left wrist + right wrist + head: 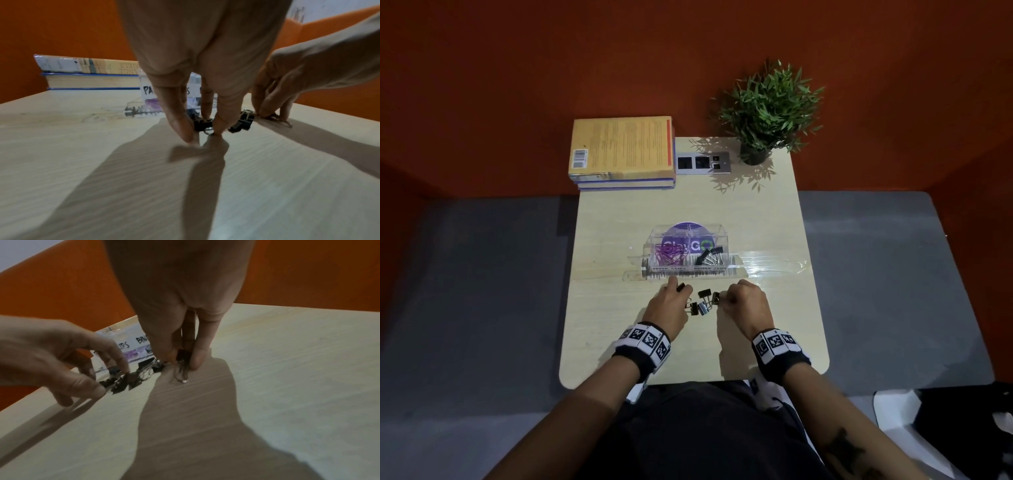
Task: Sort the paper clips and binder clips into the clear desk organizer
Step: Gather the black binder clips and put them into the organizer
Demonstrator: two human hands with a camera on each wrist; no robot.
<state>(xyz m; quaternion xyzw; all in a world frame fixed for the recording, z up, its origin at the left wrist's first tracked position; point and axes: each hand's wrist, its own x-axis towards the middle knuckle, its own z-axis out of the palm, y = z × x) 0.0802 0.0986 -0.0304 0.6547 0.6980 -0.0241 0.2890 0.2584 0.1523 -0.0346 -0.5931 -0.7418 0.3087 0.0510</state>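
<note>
Fingers [197,358] of both hands pinch binder clips [703,301] on the table [619,308].

The head camera is looking steeply down from above at the table [619,212], taking in its whole top as far as the wall. The left wrist camera is sitting low and close, facing the far wall past the left hand [195,68]. The right wrist camera is looking far-left past the right hand [180,301]. All three are sharing the loose binder clips [700,303] and the clear organizer [688,251].
</note>
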